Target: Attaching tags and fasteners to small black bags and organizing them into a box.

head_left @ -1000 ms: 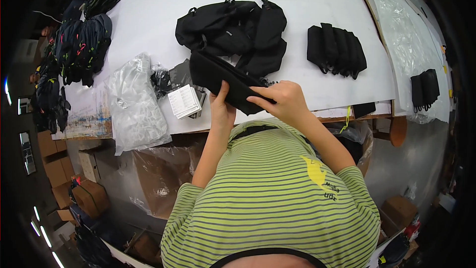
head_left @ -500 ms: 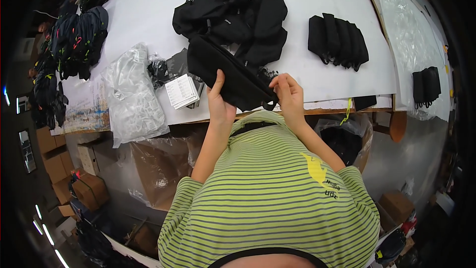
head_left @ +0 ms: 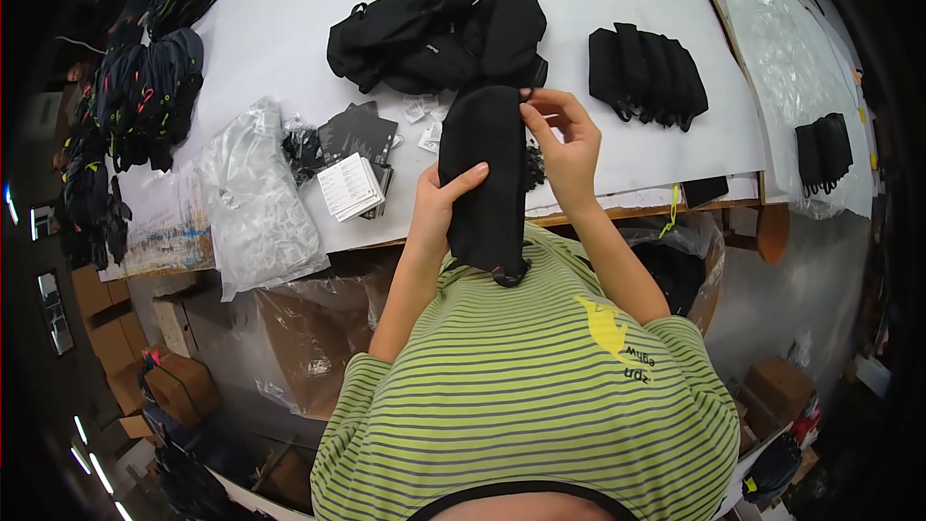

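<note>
A black fabric pouch (head_left: 482, 164) with a small loop at its near end is held upright over the table's front edge. My left hand (head_left: 446, 198) grips its left side, thumb across the front. At the pouch's upper right corner my right hand (head_left: 564, 135) pinches the edge between thumb and fingers; whether it holds a zipper pull there is too small to tell. Behind lies a heap of black bags (head_left: 434, 43). Small clear packets (head_left: 429, 135) and some black bits lie around the pouch, partly hidden by it.
Left on the white table (head_left: 289, 10) are a stuffed clear plastic bag (head_left: 256, 198), a stack of white cards (head_left: 350, 187) and dark cards (head_left: 359, 132). A row of black pouches (head_left: 648, 75) lies at right, dark backpacks (head_left: 154, 92) at far left. Cartons (head_left: 178, 381) stand below.
The pouch has swung from a slant to nearly upright, its loop end now nearer me. My right hand has moved up from the loop end to the far corner.
</note>
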The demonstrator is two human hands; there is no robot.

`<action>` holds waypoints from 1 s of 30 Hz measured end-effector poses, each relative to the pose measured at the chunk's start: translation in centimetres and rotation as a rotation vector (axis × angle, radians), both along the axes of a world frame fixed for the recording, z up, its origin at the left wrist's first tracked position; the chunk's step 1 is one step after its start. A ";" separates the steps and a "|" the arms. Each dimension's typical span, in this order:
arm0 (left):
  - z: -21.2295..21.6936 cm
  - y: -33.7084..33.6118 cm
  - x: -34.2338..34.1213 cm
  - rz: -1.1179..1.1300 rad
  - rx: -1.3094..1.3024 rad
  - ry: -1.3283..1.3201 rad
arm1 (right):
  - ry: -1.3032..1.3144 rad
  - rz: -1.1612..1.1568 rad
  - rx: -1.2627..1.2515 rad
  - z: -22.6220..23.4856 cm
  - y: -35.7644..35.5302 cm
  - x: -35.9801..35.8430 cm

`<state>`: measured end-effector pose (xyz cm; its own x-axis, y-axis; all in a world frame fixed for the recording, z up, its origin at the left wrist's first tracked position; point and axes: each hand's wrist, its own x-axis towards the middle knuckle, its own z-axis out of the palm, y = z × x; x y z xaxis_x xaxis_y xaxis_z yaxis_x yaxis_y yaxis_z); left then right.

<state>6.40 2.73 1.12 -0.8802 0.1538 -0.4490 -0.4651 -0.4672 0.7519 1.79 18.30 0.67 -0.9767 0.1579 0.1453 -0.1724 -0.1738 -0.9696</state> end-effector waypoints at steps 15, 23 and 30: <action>-1.2 -2.7 -1.6 0.159 0.365 -0.072 | 0.116 0.371 0.297 2.5 -1.0 4.1; -0.1 -3.6 -2.1 0.252 0.504 -0.146 | -0.029 0.523 0.234 2.9 -1.4 5.7; -1.6 -3.8 -1.8 0.272 0.480 -0.111 | 0.084 0.589 0.345 3.1 -0.6 5.2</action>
<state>4.64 -1.10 -0.47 -0.8682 0.1379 -0.4766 -0.3445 -0.8589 0.3789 6.96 17.70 3.72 -0.8686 -0.4650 0.1712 -0.2213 0.0549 -0.9737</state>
